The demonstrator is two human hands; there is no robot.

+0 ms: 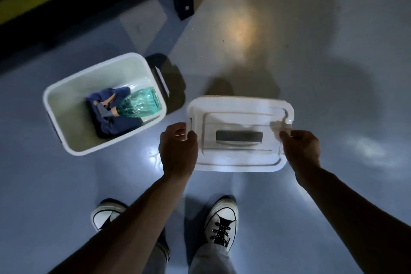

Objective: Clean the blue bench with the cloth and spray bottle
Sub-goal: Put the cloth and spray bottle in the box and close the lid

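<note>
Both hands hold white bin lid [240, 133] flat above floor, dark handle up. Left hand [178, 149] grips lid's left edge, thumb on top; right hand [300, 149] pinches right edge. Open white bin [73, 140] on grey floor [333, 73] to left, apart from lid. Inside bin: dark blue cloth [115, 124], green translucent spray bottle [140, 104] lying on it. Two sneakers near.

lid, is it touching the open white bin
Apart. The head view shows a strip of floor between the lid and the bin.
</note>
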